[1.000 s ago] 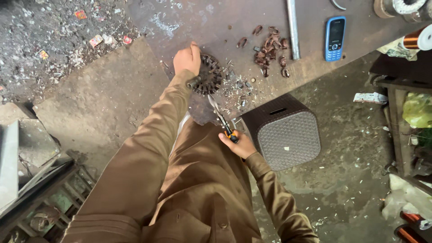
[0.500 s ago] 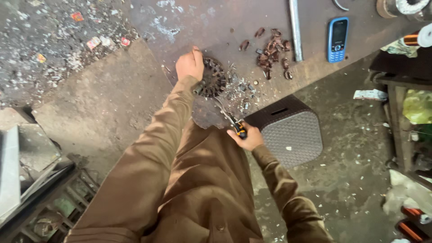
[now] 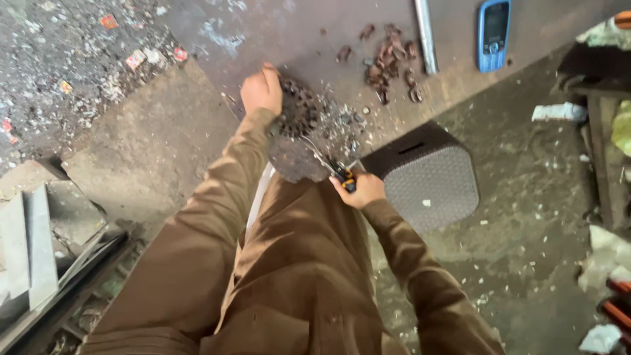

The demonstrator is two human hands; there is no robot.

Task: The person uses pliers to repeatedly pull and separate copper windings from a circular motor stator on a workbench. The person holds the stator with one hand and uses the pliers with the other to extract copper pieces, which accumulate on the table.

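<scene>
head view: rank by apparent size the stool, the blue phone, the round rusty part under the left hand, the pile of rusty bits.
1. Dark stool, clearly largest.
2. Pile of rusty bits.
3. Blue phone and round rusty part: unsure, since the left hand hides part of the latter.

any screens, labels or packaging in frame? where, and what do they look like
Mobile phone: blue bar-shaped handset with a dark screen and keypad, lying face up on the metal worktop, top right beside a grey metal rod.
Small wrapper scraps: red, white and orange bits on the littered floor, upper left.
</scene>
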